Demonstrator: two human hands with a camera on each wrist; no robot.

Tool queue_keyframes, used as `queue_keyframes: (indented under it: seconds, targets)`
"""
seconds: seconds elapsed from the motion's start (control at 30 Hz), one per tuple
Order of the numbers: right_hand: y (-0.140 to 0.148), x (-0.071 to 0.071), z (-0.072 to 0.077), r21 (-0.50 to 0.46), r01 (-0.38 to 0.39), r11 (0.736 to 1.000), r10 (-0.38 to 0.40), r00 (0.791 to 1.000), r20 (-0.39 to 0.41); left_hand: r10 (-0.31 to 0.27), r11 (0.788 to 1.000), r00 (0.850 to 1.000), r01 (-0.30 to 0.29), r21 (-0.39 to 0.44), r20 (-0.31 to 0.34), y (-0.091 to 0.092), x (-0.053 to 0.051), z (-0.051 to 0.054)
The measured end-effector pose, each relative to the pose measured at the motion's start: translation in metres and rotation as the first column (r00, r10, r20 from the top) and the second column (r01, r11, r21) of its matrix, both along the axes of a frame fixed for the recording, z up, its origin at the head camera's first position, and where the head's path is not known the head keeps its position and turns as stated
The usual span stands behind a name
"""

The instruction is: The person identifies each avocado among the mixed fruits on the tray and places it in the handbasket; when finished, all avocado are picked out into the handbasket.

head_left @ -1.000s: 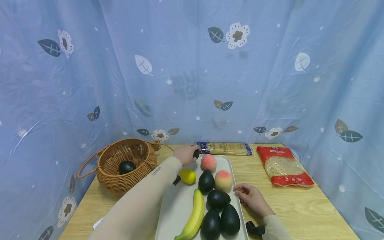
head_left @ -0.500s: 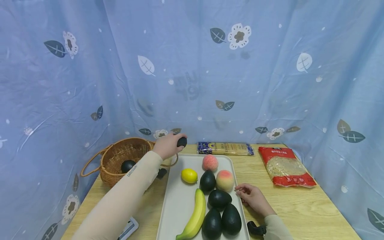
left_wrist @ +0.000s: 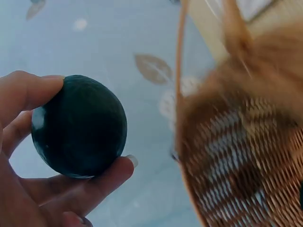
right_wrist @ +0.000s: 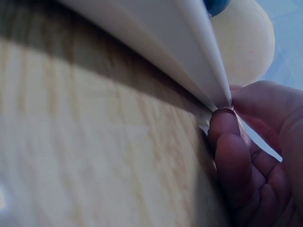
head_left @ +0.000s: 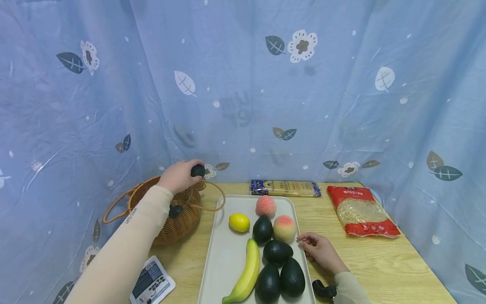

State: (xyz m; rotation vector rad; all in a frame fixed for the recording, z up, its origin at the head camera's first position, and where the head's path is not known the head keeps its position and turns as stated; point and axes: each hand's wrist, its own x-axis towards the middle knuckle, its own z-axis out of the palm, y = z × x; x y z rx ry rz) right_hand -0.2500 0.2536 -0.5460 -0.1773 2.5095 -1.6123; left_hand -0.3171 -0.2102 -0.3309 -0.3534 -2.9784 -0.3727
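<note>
Above the right rim of the wicker basket (head_left: 186, 223), my left hand (head_left: 179, 176) grips a dark green avocado (head_left: 198, 170). The left wrist view shows the avocado (left_wrist: 79, 126) between thumb and fingers, with the basket (left_wrist: 227, 156) beside it, apart. At the right edge of the cream tray (head_left: 224, 257), my right hand (head_left: 320, 252) pinches the rim, as the right wrist view shows at the fingers (right_wrist: 225, 125). On the tray lie a banana (head_left: 247, 270), a lemon (head_left: 239, 222), a pink peach (head_left: 265, 206), a paler peach (head_left: 284, 228) and several avocados (head_left: 278, 252).
A long pasta packet (head_left: 284, 188) lies behind the tray. To the right is a red bag of dry noodles (head_left: 362, 211). A white-framed card or device (head_left: 153, 280) lies left of the tray. The basket's looped handle (head_left: 218, 202) reaches over the tray's back left corner.
My left hand has carried the avocado leftward from the tray's far end to above the basket. My right hand stays at the tray's edge.
</note>
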Motion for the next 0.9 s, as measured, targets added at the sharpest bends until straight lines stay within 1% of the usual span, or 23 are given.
queue_keyframes:
  seconds: [0.1,0.3,0.47,0.67,0.9]
  targets:
    - [0.001,0.000,0.000,0.000,0.002,1.000,-0.002,1.000,0.000,0.024,1.000,1.000,-0.024,-0.003,0.020,-0.015,-0.003,-0.004]
    - [0.000,-0.001,0.001,0.001,-0.004,1.000,0.004,1.000,-0.002,0.077,0.997,0.993,-0.075,-0.019,0.094,-0.044,-0.007,-0.013]
    - [-0.001,0.000,-0.001,-0.001,-0.002,1.000,0.002,1.000,0.009,0.088,0.996,0.988,-0.086,-0.020,0.130,-0.061,-0.009,-0.018]
    - [-0.001,0.001,-0.002,-0.004,-0.011,1.000,0.011,1.000,0.012,0.115,0.993,0.981,-0.111,-0.031,0.155,-0.071,-0.009,-0.022]
    - [-0.001,0.001,0.001,-0.003,0.004,1.000,-0.004,1.000,0.006,0.138,0.990,0.981,-0.135,-0.028,0.139,-0.073,-0.008,-0.029]
